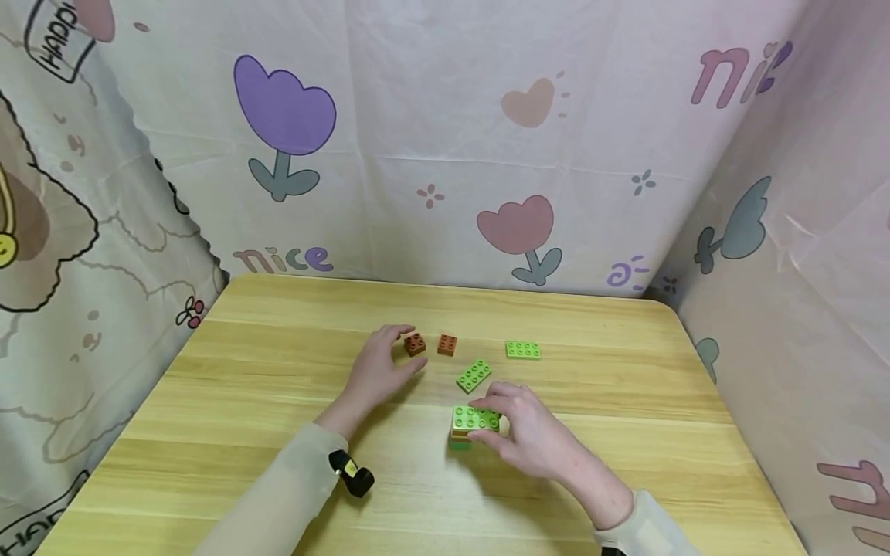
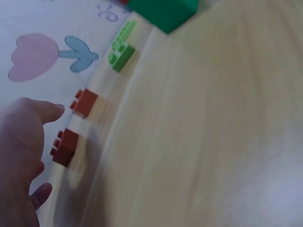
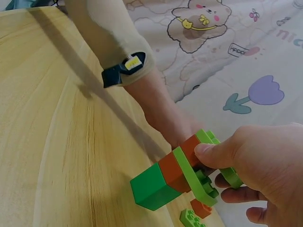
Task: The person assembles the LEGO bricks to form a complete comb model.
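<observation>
A stack of toy building bricks (image 1: 462, 434) stands on the table in front of my right hand (image 1: 535, 436). From the bottom it has a dark green brick (image 3: 154, 187), a reddish-brown brick (image 3: 172, 170), a light green brick (image 3: 195, 178), another reddish-brown one, and a light green top brick (image 1: 467, 418). My right thumb and fingers pinch the stack near its top. Farther left, my left hand (image 1: 378, 369) reaches over the table, thumb and fingers spread about a loose brown brick (image 1: 415, 344), holding nothing. Beside it lies a second brown brick (image 1: 447, 344).
Two loose light green bricks lie on the table: one diagonal brick (image 1: 474, 376) just behind the stack, one straight brick (image 1: 523, 350) farther back right. A printed cloth (image 1: 417, 116) hangs along the wooden table's (image 1: 243, 371) back edge and both sides.
</observation>
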Demonstrator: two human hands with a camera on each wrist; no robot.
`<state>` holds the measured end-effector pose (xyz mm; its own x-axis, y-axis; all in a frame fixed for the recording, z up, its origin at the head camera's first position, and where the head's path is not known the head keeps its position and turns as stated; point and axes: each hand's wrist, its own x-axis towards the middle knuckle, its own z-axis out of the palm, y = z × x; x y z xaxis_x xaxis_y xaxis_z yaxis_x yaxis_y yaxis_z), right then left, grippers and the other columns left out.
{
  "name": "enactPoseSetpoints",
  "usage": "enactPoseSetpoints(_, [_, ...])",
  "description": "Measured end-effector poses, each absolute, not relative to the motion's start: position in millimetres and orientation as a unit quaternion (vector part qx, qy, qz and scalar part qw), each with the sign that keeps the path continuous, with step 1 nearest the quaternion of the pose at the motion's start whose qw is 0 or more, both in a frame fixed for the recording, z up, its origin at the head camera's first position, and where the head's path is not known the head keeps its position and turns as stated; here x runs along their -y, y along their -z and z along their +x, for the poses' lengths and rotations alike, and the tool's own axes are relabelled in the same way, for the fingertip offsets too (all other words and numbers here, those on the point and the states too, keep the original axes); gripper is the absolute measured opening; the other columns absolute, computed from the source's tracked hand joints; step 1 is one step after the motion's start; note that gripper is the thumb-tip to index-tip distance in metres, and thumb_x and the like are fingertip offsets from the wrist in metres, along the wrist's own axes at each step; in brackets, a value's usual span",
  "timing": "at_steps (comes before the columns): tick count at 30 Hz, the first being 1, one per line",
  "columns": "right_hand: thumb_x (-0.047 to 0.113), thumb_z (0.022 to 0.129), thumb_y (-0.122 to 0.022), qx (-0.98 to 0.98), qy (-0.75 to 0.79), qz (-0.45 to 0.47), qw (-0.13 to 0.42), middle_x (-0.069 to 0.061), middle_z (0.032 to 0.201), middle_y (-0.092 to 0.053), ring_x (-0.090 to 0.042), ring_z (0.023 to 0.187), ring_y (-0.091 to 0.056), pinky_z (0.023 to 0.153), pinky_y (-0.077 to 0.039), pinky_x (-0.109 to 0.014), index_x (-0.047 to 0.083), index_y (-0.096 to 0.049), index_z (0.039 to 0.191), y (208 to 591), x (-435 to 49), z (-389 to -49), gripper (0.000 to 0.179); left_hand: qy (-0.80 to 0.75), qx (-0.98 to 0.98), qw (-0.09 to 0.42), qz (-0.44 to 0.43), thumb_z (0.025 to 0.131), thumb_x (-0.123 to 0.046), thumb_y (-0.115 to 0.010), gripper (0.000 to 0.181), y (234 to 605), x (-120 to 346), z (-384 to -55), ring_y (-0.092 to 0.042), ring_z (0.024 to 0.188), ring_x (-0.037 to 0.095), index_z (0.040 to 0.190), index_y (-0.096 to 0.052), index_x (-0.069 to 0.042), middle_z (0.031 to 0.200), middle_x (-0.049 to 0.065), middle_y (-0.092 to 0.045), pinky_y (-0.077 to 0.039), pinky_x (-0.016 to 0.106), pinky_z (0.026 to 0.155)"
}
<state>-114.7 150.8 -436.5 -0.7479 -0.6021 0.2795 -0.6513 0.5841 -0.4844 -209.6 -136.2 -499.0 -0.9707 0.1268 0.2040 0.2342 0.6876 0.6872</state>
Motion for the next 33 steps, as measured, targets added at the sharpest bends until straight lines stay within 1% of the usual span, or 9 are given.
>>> enactPoseSetpoints(5, [0.026,0.091,-0.086,0.889,-0.288,0.352,0.043,0.011,0.099,-0.064,-0.006,0.093,-0.058,0.09,-0.053,-0.038,0.008,-0.078,0.122,437,-151,-115,0.037,0.355,0.928,0.06,-0.091,0.091,-0.039,-0.085,0.064,504,139,-221,-0.053,0.135,0.034,0.145,-0.061,-0.016,0.145,0.008,-0.061,-0.041,0.058,0.113])
enactPoseSetpoints(11, [0.027,0.09,-0.086,0.888,-0.288,0.356,0.045,0.012,0.098,-0.064,-0.005,0.092,-0.058,0.089,-0.053,-0.038,0.009,-0.078,0.121,438,-150,-115,0.037,0.326,0.939,0.06,-0.089,0.092,-0.042,-0.083,0.059,508,141,-227,-0.059,0.122,0.031,0.141,-0.065,-0.016,0.134,0.006,-0.068,-0.041,0.053,0.108])
enactPoseSetpoints(17, [0.028,0.091,-0.086,0.889,-0.285,0.354,0.045,0.012,0.097,-0.062,-0.005,0.091,-0.056,0.087,-0.053,-0.037,0.008,-0.078,0.122,437,-150,-115,0.037,0.308,0.944,0.072,-0.091,0.092,-0.044,-0.083,0.054,512,141,-232,-0.06,0.113,0.029,0.136,-0.069,-0.016,0.13,0.003,-0.072,-0.042,0.05,0.102])
enactPoseSetpoints(26, [0.028,0.091,-0.086,0.89,-0.286,0.353,0.041,0.012,0.098,-0.062,-0.004,0.09,-0.056,0.087,-0.054,-0.037,0.008,-0.078,0.123,436,-150,-115,0.038,0.298,0.946,0.082,-0.094,0.092,-0.044,-0.083,0.048,516,141,-236,-0.061,0.112,0.028,0.13,-0.073,-0.015,0.127,0.003,-0.073,-0.042,0.048,0.097])
enactPoseSetpoints(33, [0.027,0.091,-0.086,0.889,-0.29,0.353,0.039,0.012,0.098,-0.062,-0.005,0.09,-0.056,0.086,-0.054,-0.036,0.008,-0.078,0.123,436,-151,-115,0.038,0.292,0.948,0.079,-0.099,0.094,-0.043,-0.081,0.045,515,141,-235,-0.061,0.116,0.029,0.129,-0.074,-0.015,0.128,0.006,-0.073,-0.042,0.049,0.098])
